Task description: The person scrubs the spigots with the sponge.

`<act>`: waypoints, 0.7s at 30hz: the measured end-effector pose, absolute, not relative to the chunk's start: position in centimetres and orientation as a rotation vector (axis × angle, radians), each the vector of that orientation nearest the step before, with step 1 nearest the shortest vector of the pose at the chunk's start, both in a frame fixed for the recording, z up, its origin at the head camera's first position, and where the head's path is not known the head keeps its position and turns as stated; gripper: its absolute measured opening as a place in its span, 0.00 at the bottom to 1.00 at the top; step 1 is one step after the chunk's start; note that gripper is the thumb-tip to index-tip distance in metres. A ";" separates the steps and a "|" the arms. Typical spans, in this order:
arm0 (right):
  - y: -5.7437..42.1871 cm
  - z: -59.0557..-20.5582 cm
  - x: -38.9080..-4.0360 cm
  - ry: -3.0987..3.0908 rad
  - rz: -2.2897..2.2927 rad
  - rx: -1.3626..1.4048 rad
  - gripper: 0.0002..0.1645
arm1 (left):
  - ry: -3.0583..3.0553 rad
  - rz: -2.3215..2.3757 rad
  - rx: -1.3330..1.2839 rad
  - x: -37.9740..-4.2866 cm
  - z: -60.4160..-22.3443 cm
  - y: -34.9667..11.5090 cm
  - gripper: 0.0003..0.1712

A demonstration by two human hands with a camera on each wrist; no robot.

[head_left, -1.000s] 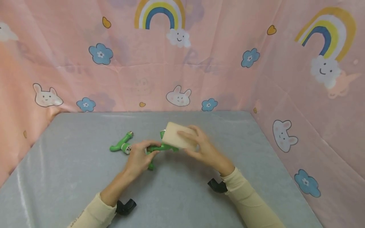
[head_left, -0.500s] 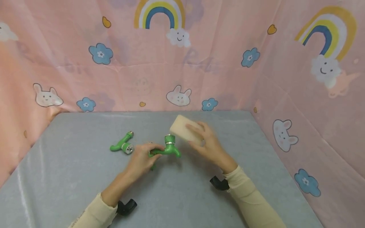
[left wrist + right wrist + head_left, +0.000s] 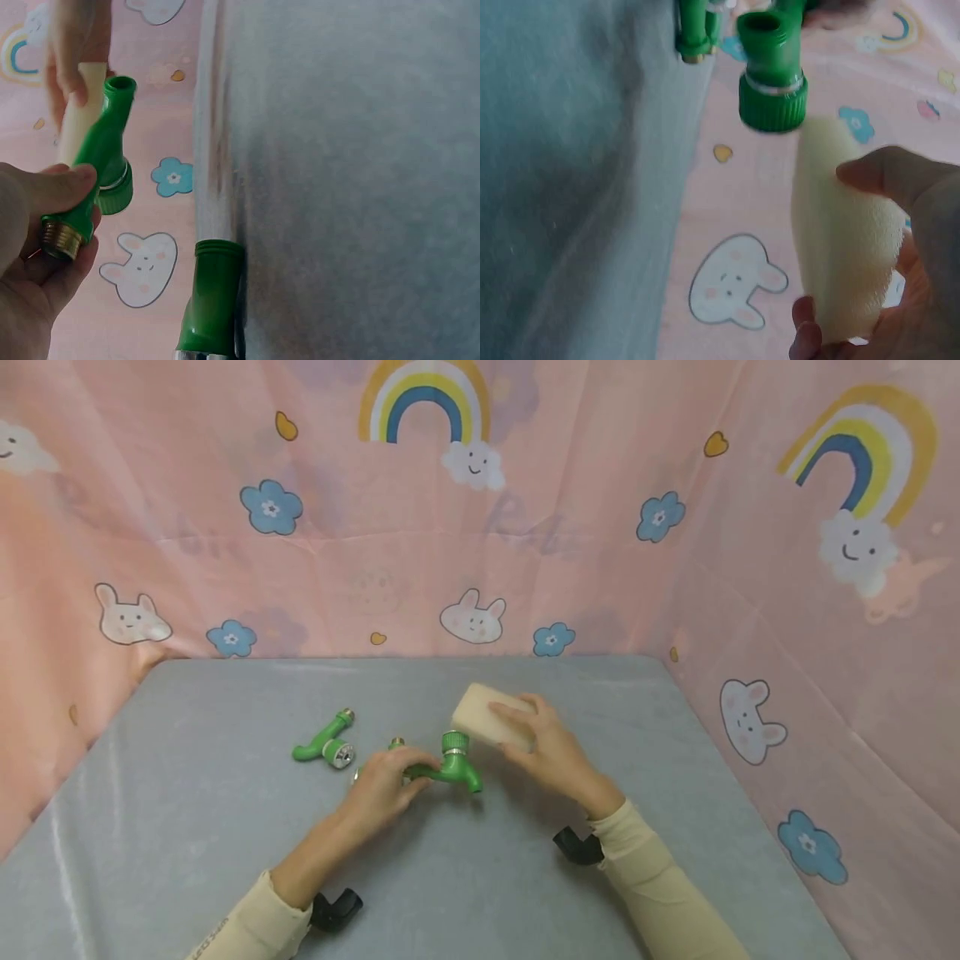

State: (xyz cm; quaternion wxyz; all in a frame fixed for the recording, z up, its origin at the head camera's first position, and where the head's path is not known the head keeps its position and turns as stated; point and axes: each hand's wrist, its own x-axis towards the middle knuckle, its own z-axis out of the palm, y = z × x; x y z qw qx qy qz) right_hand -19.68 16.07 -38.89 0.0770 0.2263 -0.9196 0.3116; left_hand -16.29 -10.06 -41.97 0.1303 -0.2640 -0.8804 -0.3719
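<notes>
A green tap (image 3: pixel 454 767) is pinched at its pipe end by my left hand (image 3: pixel 386 781), raised over the table. In the left wrist view the brass thread of this tap (image 3: pixel 112 142) pokes out below the thumb. My right hand (image 3: pixel 551 747) grips a cream sponge (image 3: pixel 483 714) close behind the tap's ribbed knob; the right wrist view has the sponge (image 3: pixel 844 232) just beside the knob, and I cannot tell whether they touch. A second green tap (image 3: pixel 324 745) lies on the table to the left. Another green tap with a brass end (image 3: pixel 397 743) is mostly hidden behind my left hand.
The grey cloth-covered table (image 3: pixel 225 827) reaches back to a pink printed curtain (image 3: pixel 337 568), which also hangs along the right side. Black curved pieces sit at both wrists, the left piece (image 3: pixel 336 910) and the right piece (image 3: pixel 579 846).
The sponge first covered the tap's knob, then moved up and right off it, and now has come back down close to it. The held tap has moved slightly lower and right.
</notes>
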 end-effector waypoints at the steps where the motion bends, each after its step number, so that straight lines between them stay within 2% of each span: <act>1: 16.2 -38.8 -19.8 -2.736 0.936 0.670 0.35 | -2.565 -1.126 -0.744 -16.3 -41.9 -10.1 0.16; 9: 15.1 -38.2 -19.0 -2.646 1.259 0.929 0.35 | -2.479 -1.435 -0.714 -16.8 -41.4 -10.6 0.17; 16: 15.8 -38.8 -19.4 -2.735 1.245 0.802 0.35 | -2.383 -1.739 -0.670 -16.9 -40.9 -11.1 0.14; 21: 16.3 -38.9 -19.7 -2.723 1.251 0.734 0.38 | -2.288 -2.017 -0.585 -17.0 -40.6 -11.5 0.18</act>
